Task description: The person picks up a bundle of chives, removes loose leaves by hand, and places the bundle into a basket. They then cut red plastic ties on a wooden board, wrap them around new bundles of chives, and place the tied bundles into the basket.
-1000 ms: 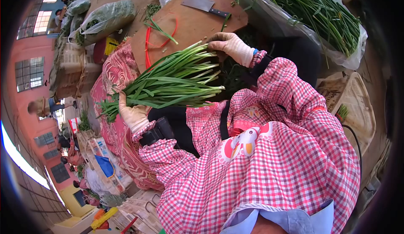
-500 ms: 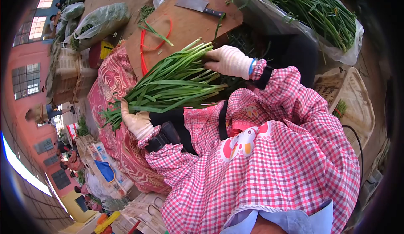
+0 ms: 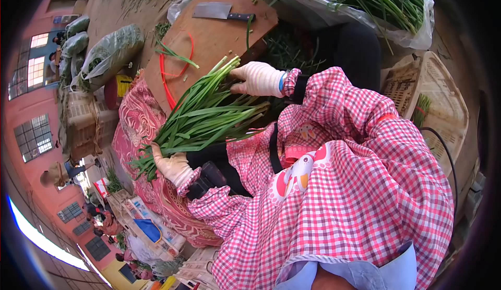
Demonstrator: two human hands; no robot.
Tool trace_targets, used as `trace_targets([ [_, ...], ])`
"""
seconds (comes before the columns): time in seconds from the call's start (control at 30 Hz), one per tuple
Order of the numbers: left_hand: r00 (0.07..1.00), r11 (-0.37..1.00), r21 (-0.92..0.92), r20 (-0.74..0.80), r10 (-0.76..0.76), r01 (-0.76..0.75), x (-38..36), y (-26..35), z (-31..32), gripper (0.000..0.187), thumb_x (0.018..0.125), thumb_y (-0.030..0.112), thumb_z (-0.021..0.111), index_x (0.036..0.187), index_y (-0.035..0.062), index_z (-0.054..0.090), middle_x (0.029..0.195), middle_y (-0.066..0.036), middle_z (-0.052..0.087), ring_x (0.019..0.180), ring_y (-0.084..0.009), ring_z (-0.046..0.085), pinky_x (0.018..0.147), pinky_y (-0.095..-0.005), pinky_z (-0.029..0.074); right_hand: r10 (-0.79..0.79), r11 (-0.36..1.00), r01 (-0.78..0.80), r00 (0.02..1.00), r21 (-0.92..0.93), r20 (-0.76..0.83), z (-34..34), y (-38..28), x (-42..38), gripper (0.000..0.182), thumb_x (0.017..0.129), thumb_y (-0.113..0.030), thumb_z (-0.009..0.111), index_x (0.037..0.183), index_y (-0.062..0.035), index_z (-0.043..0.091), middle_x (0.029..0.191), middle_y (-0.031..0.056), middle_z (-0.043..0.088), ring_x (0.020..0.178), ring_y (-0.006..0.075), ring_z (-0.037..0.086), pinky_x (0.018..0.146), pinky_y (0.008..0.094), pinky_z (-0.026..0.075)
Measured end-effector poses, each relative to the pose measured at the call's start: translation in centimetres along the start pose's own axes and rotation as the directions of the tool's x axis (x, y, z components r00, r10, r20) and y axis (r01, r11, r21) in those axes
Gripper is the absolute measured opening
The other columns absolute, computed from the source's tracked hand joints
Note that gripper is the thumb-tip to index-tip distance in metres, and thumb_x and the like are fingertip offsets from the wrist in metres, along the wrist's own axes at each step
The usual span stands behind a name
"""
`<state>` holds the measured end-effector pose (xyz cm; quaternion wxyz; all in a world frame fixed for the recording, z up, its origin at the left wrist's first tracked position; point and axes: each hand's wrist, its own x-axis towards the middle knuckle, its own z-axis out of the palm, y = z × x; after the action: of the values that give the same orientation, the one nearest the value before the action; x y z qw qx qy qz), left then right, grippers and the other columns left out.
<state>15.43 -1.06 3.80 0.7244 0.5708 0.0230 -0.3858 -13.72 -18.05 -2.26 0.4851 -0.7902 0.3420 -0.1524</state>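
Note:
A loose bunch of long green stalks lies across my lap, its pale ends at the upper right and its leafy tips at the lower left. My left hand, in a cream glove, is closed round the leafy end, with some fingers hidden beneath. My right hand, gloved with bare fingertips, touches the stalks near their pale ends; its fingers are partly bent and partly hidden. Beyond the bunch is a brown board bearing a cleaver, a red strip and a few cut leaves.
Plastic sheeting holds a large heap of green stalks at the upper right. A plastic basket stands at the right. Wrapped bundles lie at the upper left. Several people are in the background at the left.
The whole view has shifted, with the board and bunch now further left. The pale ends of the bunch point more steeply upward. Both hands remain at the bunch.

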Motion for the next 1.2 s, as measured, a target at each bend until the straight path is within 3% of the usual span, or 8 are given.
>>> trace_targets([
  [0.13,0.999,0.999,-0.047,-0.027,-0.027,0.026,-0.8,-0.5,0.7,0.055,0.076,0.037,0.072,0.119,0.0087,0.055,0.126,-0.011,0.054,0.115,-0.0337,0.049,0.092,-0.0601,0.04,0.218,0.875,-0.274,0.959,0.4,0.181,-1.0,-1.0,-0.3,0.037,0.082,-0.03,0.059,0.111,-0.0062,0.06,0.091,0.0201,0.064,0.088,0.0357,0.062,0.079,0.0426,0.047],
  [0.27,0.998,0.997,-0.071,-0.069,-0.008,0.003,-1.9,-1.4,1.2,0.049,0.079,0.034,0.07,0.116,0.0059,0.057,0.122,-0.011,0.057,0.114,-0.032,0.052,0.094,-0.0566,0.042,0.097,0.982,-0.102,0.995,0.159,0.036,0.3,0.4,0.8,0.038,0.082,-0.028,0.06,0.113,-0.0066,0.059,0.089,0.0177,0.065,0.083,0.0311,0.064,0.074,0.0395,0.049],
  [0.43,0.993,0.992,-0.126,-0.119,-0.001,-0.014,-2.5,-2.1,1.2,0.049,0.08,0.035,0.068,0.118,0.0068,0.057,0.125,-0.012,0.055,0.116,-0.0331,0.049,0.095,-0.0585,0.04,0.232,0.834,-0.171,0.971,0.524,-0.053,1.1,1.9,0.7,0.037,0.082,-0.019,0.062,0.118,-0.0078,0.058,0.08,0.0096,0.065,0.07,0.018,0.063,0.062,0.0336,0.051],
  [0.63,0.999,0.99,-0.138,-0.031,-0.027,0.022,-3.0,-2.7,1.1,0.045,0.082,0.034,0.067,0.116,0.0071,0.058,0.125,-0.011,0.055,0.116,-0.0327,0.049,0.094,-0.0587,0.04,0.267,0.688,-0.347,0.938,0.637,0.223,-0.9,-0.4,-0.5,0.038,0.084,-0.016,0.062,0.12,-0.0063,0.056,0.069,0.0037,0.06,0.045,0.014,0.055,0.039,0.0277,0.045],
  [0.77,0.999,0.994,-0.107,0.035,0.008,-0.004,-3.2,-3.6,2.0,0.035,0.086,0.031,0.062,0.112,0.0075,0.06,0.116,-0.006,0.062,0.107,-0.0235,0.058,0.092,-0.0467,0.046,0.224,0.732,-0.377,0.92,0.567,0.322,0.5,0.8,0.3,0.028,0.085,-0.018,0.062,0.11,-0.0056,0.059,0.061,0.0056,0.058,0.04,0.0158,0.052,0.036,0.0296,0.043],
  [0.9,0.993,1.0,0.006,0.114,-0.01,0.01,-2.8,-3.0,2.5,0.028,0.088,0.03,0.059,0.107,0.0105,0.062,0.111,-0.003,0.064,0.098,-0.0175,0.062,0.075,-0.0287,0.052,0.326,0.44,-0.39,0.909,0.809,0.261,0.8,0.5,0.1,0.019,0.085,-0.018,0.061,0.103,-0.011,0.059,0.061,0.0038,0.057,0.04,0.0134,0.05,0.036,0.0286,0.044],
  [1.07,0.984,0.996,-0.084,0.17,0.049,-0.035,-1.9,-1.4,4.9,0.029,0.089,0.029,0.057,0.104,0.0042,0.061,0.106,-0.01,0.064,0.097,-0.0263,0.061,0.089,-0.0484,0.049,0.082,0.367,-0.393,0.916,0.843,0.392,0.5,2.1,-0.2,0.022,0.087,-0.022,0.061,0.104,-0.0083,0.056,0.068,0.0049,0.062,0.049,0.015,0.058,0.045,0.0289,0.051],
  [1.2,0.981,0.991,-0.131,0.191,0.045,-0.02,-1.4,0.2,5.8,0.027,0.087,0.026,0.06,0.101,0.0031,0.062,0.104,-0.011,0.065,0.097,-0.0259,0.062,0.088,-0.0477,0.049,-0.007,0.476,-0.388,0.896,0.789,0.445,-1.6,1.7,-1.3,0.029,0.088,-0.024,0.06,0.108,-0.0026,0.057,0.082,0.0105,0.067,0.065,0.018,0.066,0.052,0.0282,0.054],
])
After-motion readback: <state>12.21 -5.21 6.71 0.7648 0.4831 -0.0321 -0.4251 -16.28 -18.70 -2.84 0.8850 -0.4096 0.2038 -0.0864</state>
